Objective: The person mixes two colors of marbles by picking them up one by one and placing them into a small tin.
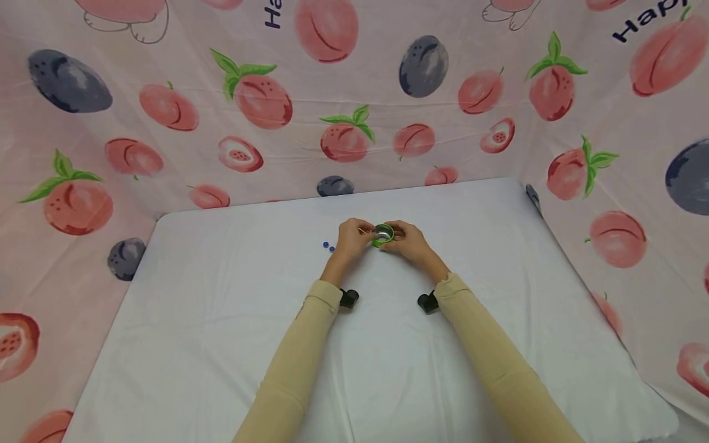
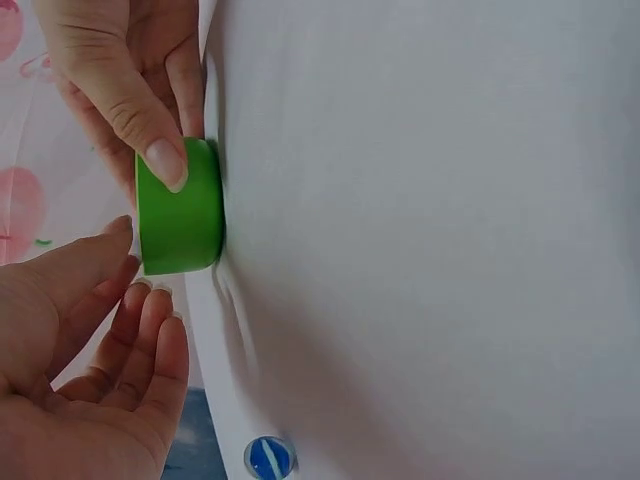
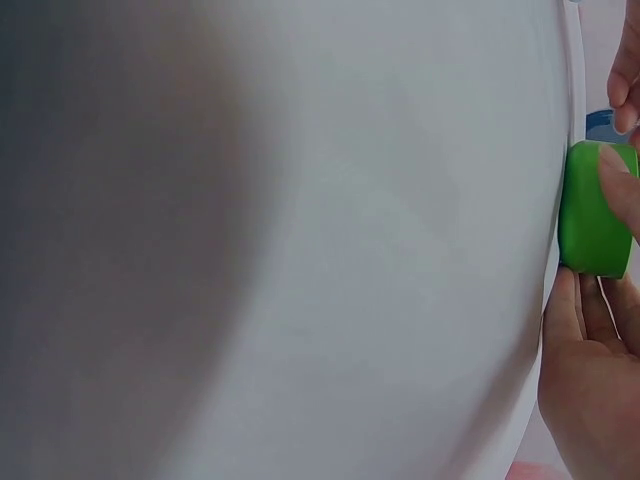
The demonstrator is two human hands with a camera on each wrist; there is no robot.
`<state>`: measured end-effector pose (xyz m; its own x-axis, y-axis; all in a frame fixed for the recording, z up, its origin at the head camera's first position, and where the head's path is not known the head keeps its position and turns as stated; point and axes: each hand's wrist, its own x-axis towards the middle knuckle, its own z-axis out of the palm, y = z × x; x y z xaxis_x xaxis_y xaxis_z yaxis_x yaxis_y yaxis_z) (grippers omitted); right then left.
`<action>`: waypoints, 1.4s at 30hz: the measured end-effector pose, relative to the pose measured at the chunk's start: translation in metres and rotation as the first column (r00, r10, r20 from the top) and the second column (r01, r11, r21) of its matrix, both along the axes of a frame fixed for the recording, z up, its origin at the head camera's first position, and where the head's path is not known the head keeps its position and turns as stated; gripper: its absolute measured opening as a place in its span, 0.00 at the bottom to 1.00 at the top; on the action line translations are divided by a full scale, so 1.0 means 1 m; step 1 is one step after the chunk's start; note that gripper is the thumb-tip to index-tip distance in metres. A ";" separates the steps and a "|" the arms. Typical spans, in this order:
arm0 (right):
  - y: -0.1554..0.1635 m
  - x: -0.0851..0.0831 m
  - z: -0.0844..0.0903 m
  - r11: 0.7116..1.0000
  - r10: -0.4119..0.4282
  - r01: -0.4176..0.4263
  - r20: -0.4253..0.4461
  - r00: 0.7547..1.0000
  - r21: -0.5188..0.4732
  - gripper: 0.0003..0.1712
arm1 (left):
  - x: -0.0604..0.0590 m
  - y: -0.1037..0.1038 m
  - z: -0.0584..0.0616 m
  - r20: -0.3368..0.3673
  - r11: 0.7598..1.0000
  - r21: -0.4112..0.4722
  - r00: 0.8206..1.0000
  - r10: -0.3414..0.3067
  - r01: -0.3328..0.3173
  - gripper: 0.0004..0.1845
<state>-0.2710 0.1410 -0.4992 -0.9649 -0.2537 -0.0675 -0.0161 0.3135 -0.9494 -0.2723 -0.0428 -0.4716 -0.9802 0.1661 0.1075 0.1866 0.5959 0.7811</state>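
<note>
"What did we see farthest left?"

"Two blue marbles [image 1: 325, 245] lay near each other on the white cloth [image 1: 221, 320], outside the green bowl [image 2: 185, 225]. Close up, we saw that one was clear, with blue and a pale streak inside."

"And next?"

"The left hand [image 1: 351, 239], just beside the bowl's left rim. Its thumb and forefinger were only narrowly parted and the other fingers loosely bent; we could not tell whether the tips pinched anything."

"Then the bowl itself?"

"It stood upright on the cloth, between the hands, mouth up. We saw a grey, glinting inside, but could not make out any contents."

"And at the far right?"

"The right hand [image 1: 410, 241] held the bowl, thumb against the near outer wall, fingers round the right and far sides."
</note>
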 end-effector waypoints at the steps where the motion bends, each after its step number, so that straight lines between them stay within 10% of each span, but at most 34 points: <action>1: 0.000 0.000 0.000 1.000 0.000 0.000 0.000 1.000 0.005 0.38 | 0.000 -0.001 0.000 -0.005 1.000 0.003 1.000 0.000 0.000 0.10; 20: 0.001 0.000 0.002 1.000 -0.004 0.004 0.010 1.000 0.014 0.39 | 0.003 -0.066 0.026 0.017 0.994 -0.037 0.995 0.103 -0.103 0.14; 42: 0.000 0.004 0.005 1.000 0.016 -0.016 0.009 1.000 0.025 0.39 | 0.021 -0.101 -0.007 0.069 0.984 -0.072 0.984 0.165 -0.160 0.10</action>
<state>-0.2675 0.1413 -0.4941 -0.9601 -0.2673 -0.0821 -0.0133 0.3368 -0.9415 -0.2517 -0.1441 -0.4784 -0.9996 0.0083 0.0274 0.0260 0.6645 0.7469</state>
